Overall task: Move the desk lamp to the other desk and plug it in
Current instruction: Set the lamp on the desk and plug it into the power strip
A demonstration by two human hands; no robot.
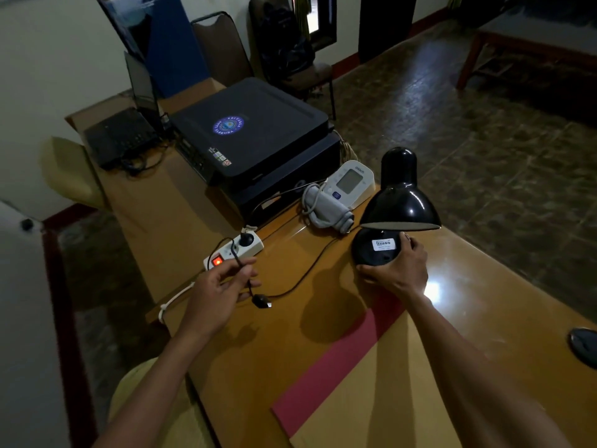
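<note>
A black desk lamp (399,195) stands on the wooden desk (484,286), its shade tipped over a round base (374,250) with a white label. My right hand (399,270) grips the near edge of that base. My left hand (223,286) pinches the lamp's black cord (300,279), and a small inline switch (262,301) dangles just below my fingers. A white power strip (235,252) lies at the desk's left edge, its red switch lit, with a black plug (246,238) seated in one socket.
A white blood pressure monitor (350,182) with its grey cuff (326,210) sits behind the lamp. A black printer (248,130) and a small black device (121,137) stand further back. Red paper (332,376) lies near me; a chair (290,59) stands beyond.
</note>
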